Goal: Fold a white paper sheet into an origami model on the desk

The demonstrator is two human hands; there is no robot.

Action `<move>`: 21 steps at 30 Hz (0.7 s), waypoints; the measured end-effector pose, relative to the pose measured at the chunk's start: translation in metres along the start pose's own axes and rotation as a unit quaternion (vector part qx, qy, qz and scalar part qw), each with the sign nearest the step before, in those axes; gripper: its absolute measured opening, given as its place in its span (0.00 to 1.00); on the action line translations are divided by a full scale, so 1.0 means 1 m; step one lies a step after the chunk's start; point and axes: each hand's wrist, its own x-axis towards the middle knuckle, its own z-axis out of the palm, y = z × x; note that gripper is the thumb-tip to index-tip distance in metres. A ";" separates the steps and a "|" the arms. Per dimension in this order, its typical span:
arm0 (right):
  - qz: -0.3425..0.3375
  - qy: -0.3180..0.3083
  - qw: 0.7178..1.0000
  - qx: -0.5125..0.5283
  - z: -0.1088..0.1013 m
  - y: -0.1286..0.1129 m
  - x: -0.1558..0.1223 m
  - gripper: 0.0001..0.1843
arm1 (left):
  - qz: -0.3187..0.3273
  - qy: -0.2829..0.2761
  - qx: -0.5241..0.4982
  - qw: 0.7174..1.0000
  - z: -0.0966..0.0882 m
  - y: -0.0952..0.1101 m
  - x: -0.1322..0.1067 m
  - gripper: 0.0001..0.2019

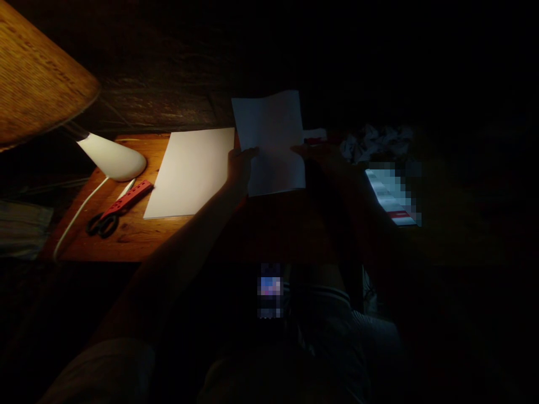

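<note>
Dimly lamplit, the wooden surface (138,235) lies beneath our left hand (241,164) and right hand (315,152), whose fingers (251,150) pinch opposite edges of a raised paper sheet (272,137).

The lamp shade (37,73) is running out of the picture at the left and top edges. Darkness is swallowing the right half of the surface (138,235). The right hand (315,152) is showing only as a dim shape at the right edge of the held sheet (272,140), so its grip is not reading clearly. The left hand (241,165) is pinching the left edge, its fingers hiding behind the paper. On the right, a lit screen (393,193) is breaking up into blurred blocks, and so is a small patch (269,289) nearer in. A pale crumpled heap (377,140) at the far right is too dim to identify. The cord (76,216) is vanishing past the surface's near edge.
</note>
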 end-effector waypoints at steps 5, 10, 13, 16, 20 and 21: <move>0.023 -0.019 0.999 -0.038 -0.001 0.005 0.002 0.16 | 0.009 0.006 0.002 1.000 0.001 0.002 0.001 0.13; 0.056 -0.014 0.991 -0.124 -0.006 0.006 0.002 0.21 | 0.008 0.006 -0.009 1.000 0.001 0.005 -0.002 0.14; 0.057 0.001 0.985 -0.162 -0.006 0.003 0.001 0.23 | 0.007 0.002 -0.012 1.000 0.000 0.004 -0.001 0.17; 0.054 0.000 0.985 -0.161 -0.005 0.002 0.000 0.22 | 0.004 0.001 -0.003 1.000 -0.001 0.002 0.000 0.20; 0.063 0.002 0.981 -0.184 -0.006 0.002 0.002 0.22 | 0.006 0.004 -0.007 1.000 0.000 0.002 0.000 0.22; 0.066 0.004 0.980 -0.187 -0.007 0.002 0.003 0.22 | 0.007 0.003 -0.011 1.000 0.001 0.003 0.000 0.21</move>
